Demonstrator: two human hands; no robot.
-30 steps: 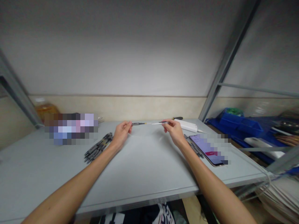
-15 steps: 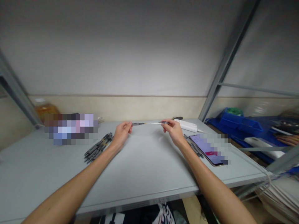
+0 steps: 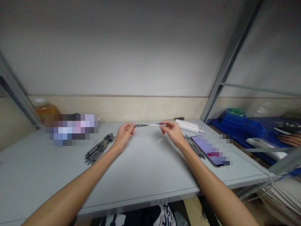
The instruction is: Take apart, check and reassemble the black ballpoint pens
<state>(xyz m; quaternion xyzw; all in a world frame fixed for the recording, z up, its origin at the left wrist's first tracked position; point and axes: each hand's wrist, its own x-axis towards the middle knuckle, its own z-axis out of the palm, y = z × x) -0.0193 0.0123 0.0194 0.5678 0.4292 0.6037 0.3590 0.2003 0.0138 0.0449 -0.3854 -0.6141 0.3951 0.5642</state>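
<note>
My left hand [image 3: 125, 133] is closed, thumb and fingers pinching a slim grey pen barrel [image 3: 141, 125] with a yellowish ring near its right end. My right hand [image 3: 171, 131] is closed on a thin dark and silvery pen part [image 3: 162, 124]. Between them runs a thin white rod, perhaps a refill [image 3: 153, 125], in line with both parts; whether they are joined is too small to tell. Left of my left forearm lies a pile of grey pens [image 3: 100, 148]. Several more grey pens [image 3: 195, 147] lie beside my right forearm, partly hidden by it.
A phone [image 3: 208, 150] lies on the grey table [image 3: 141, 175] at the right. Behind my right hand are a white power strip [image 3: 188, 126] and a screwdriver [image 3: 180, 119]. Blue bins [image 3: 237, 121] stand beyond the metal frame; a bottle [image 3: 47, 111] stands back left.
My right hand has moved slightly left and my left hand slightly right, bringing the pen parts a little closer together. The piles and phone stay put.
</note>
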